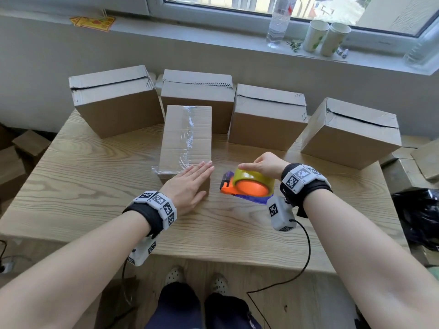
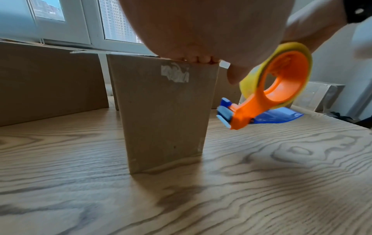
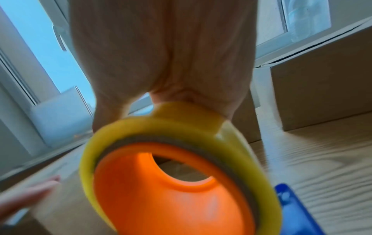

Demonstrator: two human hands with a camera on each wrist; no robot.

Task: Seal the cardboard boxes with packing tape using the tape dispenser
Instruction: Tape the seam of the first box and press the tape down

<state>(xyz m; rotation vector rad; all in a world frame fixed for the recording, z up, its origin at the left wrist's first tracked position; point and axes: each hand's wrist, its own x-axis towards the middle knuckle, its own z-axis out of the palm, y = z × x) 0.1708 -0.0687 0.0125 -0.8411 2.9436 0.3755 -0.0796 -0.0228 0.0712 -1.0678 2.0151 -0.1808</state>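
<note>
No readable labels anywhere; left hand (image 1: 190, 184) lies flat, fingers straight, on the taped box (image 1: 186, 141), right hand (image 1: 263, 163) grips the tape dispenser (image 1: 249, 184) from above.

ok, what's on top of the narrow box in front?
Clear tape along the top of the narrow box; left hand flat on its near end. The seam under the tape is hidden.

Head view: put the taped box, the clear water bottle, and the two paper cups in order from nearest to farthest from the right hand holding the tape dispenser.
1. Taped box: on the table, just to the left of the right hand and the tape dispenser.
2. Water bottle and paper cups: both far back on the windowsill, the bottle left of the cups; too close to call.
</note>
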